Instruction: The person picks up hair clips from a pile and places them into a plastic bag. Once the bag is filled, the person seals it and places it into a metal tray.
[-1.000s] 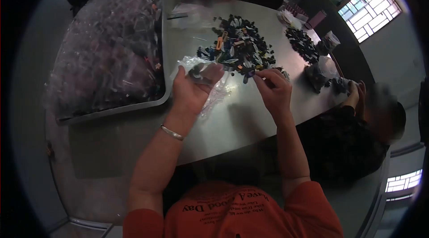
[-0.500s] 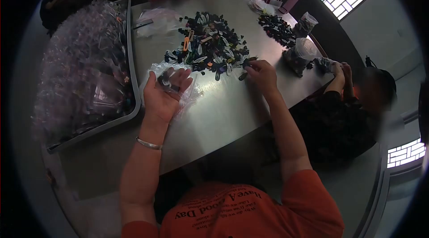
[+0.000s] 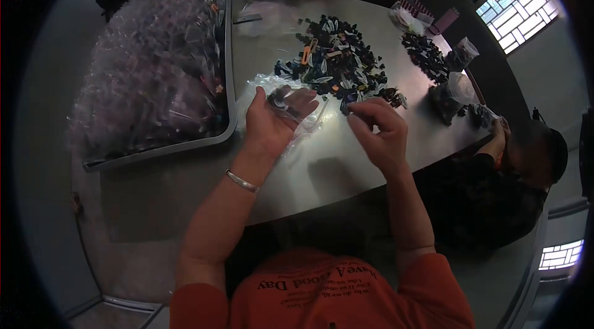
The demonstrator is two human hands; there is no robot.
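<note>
A grey metal table (image 3: 322, 168) fills the scene in front of you, with a barred window (image 3: 516, 7) far right. On the table's far side lies a heap (image 3: 337, 60) of small dark clips, a few orange and white among them. To the left sits a tray (image 3: 229, 81) piled with clear bags.

Your left hand (image 3: 269, 125) lies palm up, fingers spread and only slightly curled, just near of the heap. It cradles a clear bag (image 3: 297, 112) that spills past the palm onto the table on the right. A few dark clips (image 3: 278, 100) rest on the fingers; they are too small to tell which way they point.

Your right hand (image 3: 380, 134) hovers just right of the bag, fingers bent with the thumb and forefinger drawn together at the heap's near edge. You seem to pinch something small there, but you cannot tell what, nor its long axis.

At the far right edge a second person's hand (image 3: 495, 134) works beside a smaller heap (image 3: 427, 54) and filled bags.
</note>
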